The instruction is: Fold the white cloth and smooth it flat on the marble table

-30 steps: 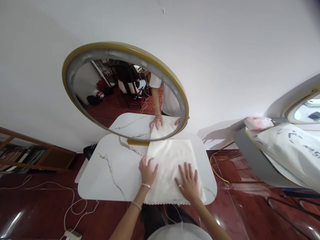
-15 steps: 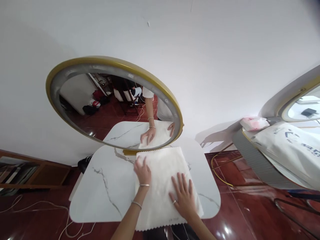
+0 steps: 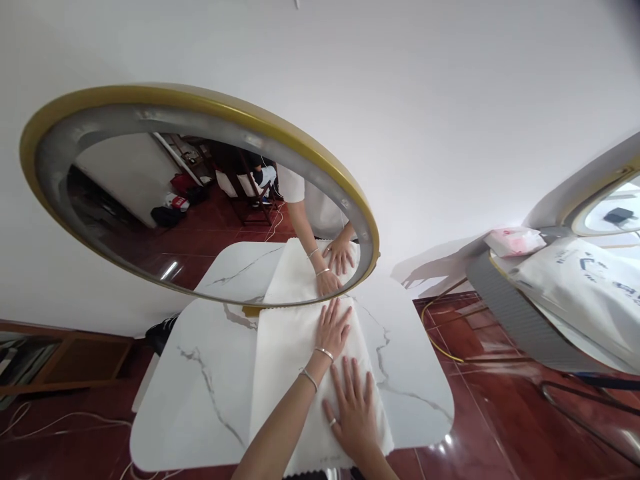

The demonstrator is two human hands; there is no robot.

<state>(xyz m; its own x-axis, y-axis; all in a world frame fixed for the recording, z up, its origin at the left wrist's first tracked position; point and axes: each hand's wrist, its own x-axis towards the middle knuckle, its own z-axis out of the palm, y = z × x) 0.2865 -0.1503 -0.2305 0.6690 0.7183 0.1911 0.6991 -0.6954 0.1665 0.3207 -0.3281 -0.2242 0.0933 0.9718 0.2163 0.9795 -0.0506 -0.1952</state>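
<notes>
A white cloth (image 3: 285,373) with a scalloped edge lies over the middle of the marble-patterned table (image 3: 175,407), its near end reaching past the front edge. My left hand (image 3: 333,330) rests on the cloth's far right part, fingers stretched out, a bracelet at the wrist. Nearer to me, my right hand (image 3: 354,410) presses flat on the cloth with its fingers spread, a ring on one finger. Neither hand grips anything. Small faint print shows near the cloth's front edge.
A large gold-rimmed oval mirror (image 3: 225,100) stands at the table's back and reflects both hands. To the right, a second table holds a white bag (image 3: 590,287) and a pink-and-white packet (image 3: 515,241). Cables (image 3: 75,417) trail across the red floor.
My left hand has moved right across the cloth, from its far left corner to its far right part. The cloth has shifted slightly left on the table. My right hand stays flat on it.
</notes>
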